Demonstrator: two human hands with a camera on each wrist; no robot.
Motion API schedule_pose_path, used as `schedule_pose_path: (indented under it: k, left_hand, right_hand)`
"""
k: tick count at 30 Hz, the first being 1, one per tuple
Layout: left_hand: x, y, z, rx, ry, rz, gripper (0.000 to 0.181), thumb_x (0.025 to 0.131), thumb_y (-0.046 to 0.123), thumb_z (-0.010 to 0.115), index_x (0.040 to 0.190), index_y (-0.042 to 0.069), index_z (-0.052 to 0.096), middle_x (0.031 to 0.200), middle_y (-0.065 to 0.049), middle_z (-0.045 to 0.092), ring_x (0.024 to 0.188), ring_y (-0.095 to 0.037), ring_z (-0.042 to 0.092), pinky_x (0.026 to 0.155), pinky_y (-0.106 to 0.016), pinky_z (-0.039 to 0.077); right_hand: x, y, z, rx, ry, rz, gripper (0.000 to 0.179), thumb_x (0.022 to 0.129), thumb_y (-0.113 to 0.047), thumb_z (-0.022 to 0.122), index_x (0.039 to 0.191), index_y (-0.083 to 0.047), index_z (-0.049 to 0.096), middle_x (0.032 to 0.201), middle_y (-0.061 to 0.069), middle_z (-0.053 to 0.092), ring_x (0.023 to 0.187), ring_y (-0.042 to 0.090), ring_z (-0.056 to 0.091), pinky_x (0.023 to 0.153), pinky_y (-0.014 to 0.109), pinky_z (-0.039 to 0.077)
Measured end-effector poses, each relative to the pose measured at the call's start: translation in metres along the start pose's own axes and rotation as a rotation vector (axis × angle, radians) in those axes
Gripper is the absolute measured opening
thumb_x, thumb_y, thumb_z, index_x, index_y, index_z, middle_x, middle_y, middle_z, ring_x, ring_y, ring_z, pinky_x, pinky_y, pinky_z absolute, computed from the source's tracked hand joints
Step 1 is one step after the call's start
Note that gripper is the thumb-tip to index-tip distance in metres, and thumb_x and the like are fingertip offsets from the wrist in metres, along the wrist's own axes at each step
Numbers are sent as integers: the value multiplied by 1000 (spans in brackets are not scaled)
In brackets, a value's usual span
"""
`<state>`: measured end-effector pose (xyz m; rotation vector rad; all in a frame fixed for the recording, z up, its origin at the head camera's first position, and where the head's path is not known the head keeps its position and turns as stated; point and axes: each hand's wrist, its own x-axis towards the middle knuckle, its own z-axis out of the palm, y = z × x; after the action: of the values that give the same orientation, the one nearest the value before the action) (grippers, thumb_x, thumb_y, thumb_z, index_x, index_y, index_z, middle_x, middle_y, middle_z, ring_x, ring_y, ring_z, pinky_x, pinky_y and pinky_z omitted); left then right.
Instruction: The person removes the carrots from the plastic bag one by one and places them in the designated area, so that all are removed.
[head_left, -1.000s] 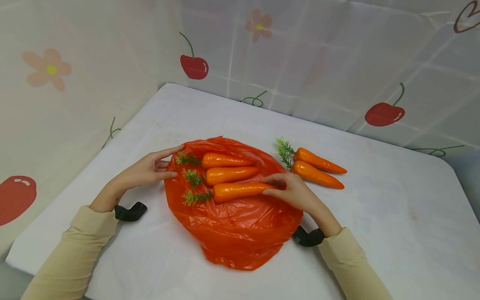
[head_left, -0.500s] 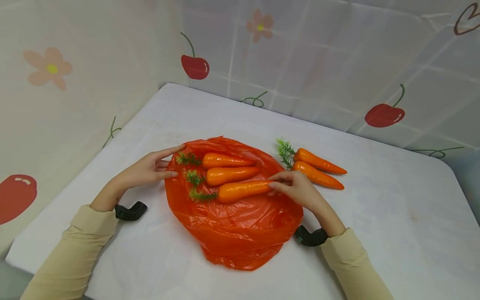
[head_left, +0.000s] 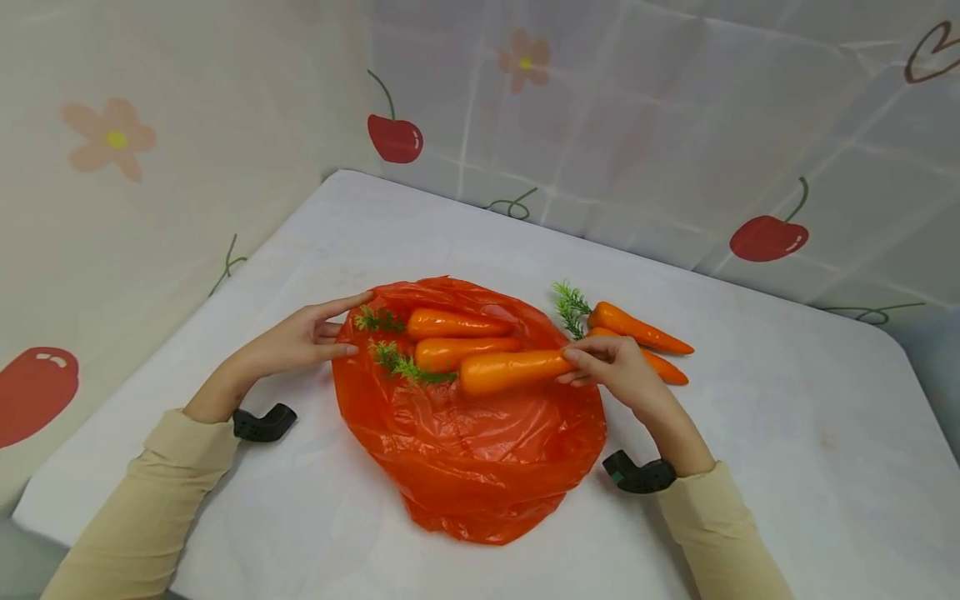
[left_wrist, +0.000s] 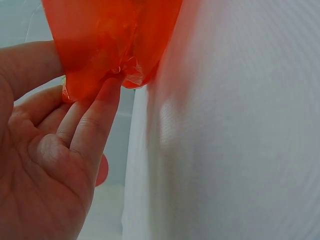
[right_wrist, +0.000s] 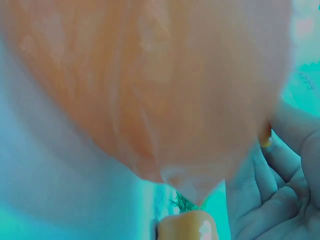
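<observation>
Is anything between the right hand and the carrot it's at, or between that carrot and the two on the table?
Nothing visible separates the right hand from the carrot it pinches by its tip. Toward the two outside carrots lie the hand and the red bag's right rim.

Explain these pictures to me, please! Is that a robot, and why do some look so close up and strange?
No robot here, just a person's bare hands: the left hand and the right hand. The wide picture comes from a camera on the head, looking forward and down. The close ones come from a camera on each wrist; the right one's colours look bluish. On the white table lies a red plastic bag, spread open. The left hand touches its edge. The right hand pinches one carrot by its thin end. Two more carrots lie within the bag's opening, and two other carrots lie beside it.
</observation>
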<state>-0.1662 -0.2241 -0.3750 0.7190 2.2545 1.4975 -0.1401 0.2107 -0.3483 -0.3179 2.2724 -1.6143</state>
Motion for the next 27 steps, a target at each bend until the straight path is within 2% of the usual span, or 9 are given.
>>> schedule_pose_path:
  k: [6,12,16,22,27]
  left_hand:
    - [1,2,1,-13,-6,-11,73,86,-2,65,148,7,28,148,-17,27,113,-35,53,82,-31,50]
    - [1,2,0,-6,-5,-7,73,85,-2,65,148,7,28,148,-17,28,113,-36,52,82,-31,50]
    - [1,2,0,6,-2,-9,73,85,-1,66,147,7,28,148,-16,28,113,-35,53,82,-31,50]
    - [0,3,0,-3,-4,-7,73,85,-2,65,147,6,28,149,-16,26,113,-35,53,82,-30,50]
    - [-1,3,-1,-20,-19,-9,72,86,-5,63,148,6,27,149,-16,25,109,-32,56,82,-31,50]
  right_hand:
    - [-11,3,-13,95,101,10,36,95,-18,57,114,12,55,95,10,66,79,18,68,74,30,53]
    - [-30,13,-32,198,195,34,22,95,-19,57,106,-2,62,94,6,65,79,17,68,74,27,52]
    - [-46,20,-45,315,252,36,12,94,-17,57,99,-10,65,92,5,65,78,18,68,74,25,52]
    - [-64,28,-61,442,317,47,10,93,-16,59,95,-7,61,90,4,65,76,18,68,73,24,51]
    - [-75,34,-69,505,341,36,10,93,-14,58,93,-5,61,90,6,64,76,18,68,73,24,51]
